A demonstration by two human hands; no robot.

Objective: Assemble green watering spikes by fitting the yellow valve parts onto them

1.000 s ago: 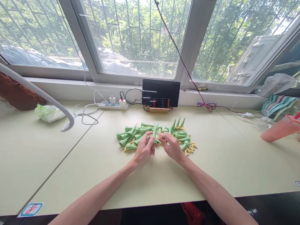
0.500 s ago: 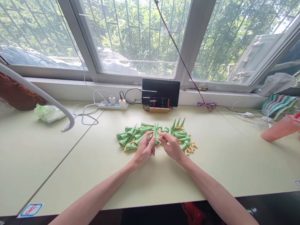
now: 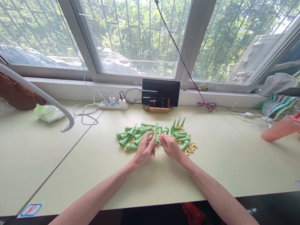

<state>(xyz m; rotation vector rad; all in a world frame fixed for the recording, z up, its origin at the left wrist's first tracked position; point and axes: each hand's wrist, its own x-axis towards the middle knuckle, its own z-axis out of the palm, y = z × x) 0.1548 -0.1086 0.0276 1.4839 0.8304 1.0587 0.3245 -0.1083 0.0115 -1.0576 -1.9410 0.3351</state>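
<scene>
My left hand [image 3: 144, 149] is closed around a green plastic watering spike [image 3: 155, 132], a tapered cone held with its point up. My right hand [image 3: 172, 146] sits just to the right of it, thumb and forefinger pinched on a small yellow plastic piece [image 3: 159, 137] against the spike's side. The fingers hide most of that piece. Around both hands lies a heap of similar green spikes [image 3: 126, 141] with ribbed caps. Loose yellow pieces [image 3: 191, 148] are scattered at the heap's right edge. Behind them, three spikes [image 3: 179, 122] stand point up.
A dark tablet [image 3: 161, 87] leans at the window sill with a phone [image 3: 160, 102] before it. To its left is a power strip [image 3: 113, 105] with white cables. A pink drink cup [image 3: 280, 128] tilts at the right, and a light green plastic packet [image 3: 50, 113] lies at left.
My right thumb and forefinger have closed into a pinch and turned slightly beside the spike. The spike in my left hand has shifted a little to the right.
</scene>
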